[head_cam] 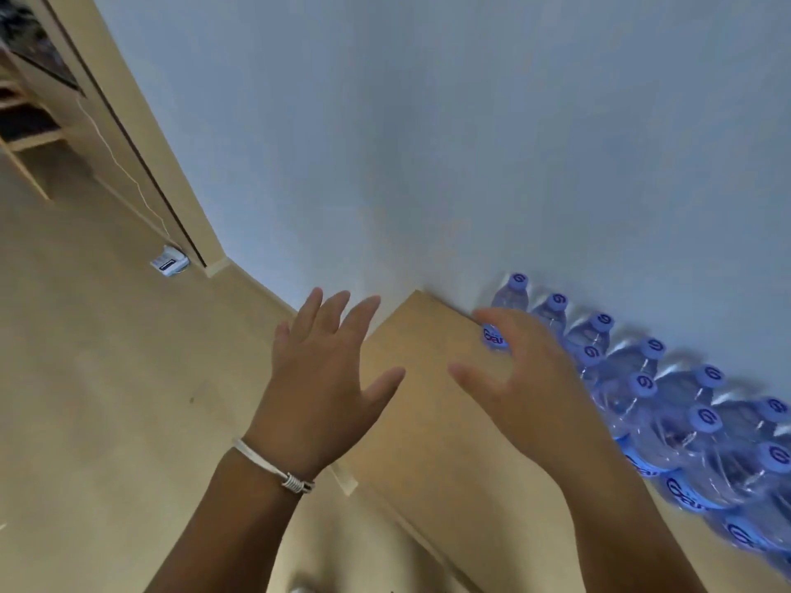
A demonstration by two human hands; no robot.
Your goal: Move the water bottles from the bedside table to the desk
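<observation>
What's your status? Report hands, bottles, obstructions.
Left hand open, holding nothing. Right hand open, reaching at the shrink-wrapped water bottles. Bottles upright on the wooden top, against the wall. Nothing in the way.

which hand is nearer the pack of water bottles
Right. The right hand, fingers spread, overlaps the near end of the pack of water bottles in view. The left hand hovers open off the table's corner, clearly apart.

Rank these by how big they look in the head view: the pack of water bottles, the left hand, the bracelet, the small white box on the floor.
1. pack of water bottles
2. left hand, enlarged by nearness to the camera
3. and 4. bracelet and small white box: alike, unranked
</observation>
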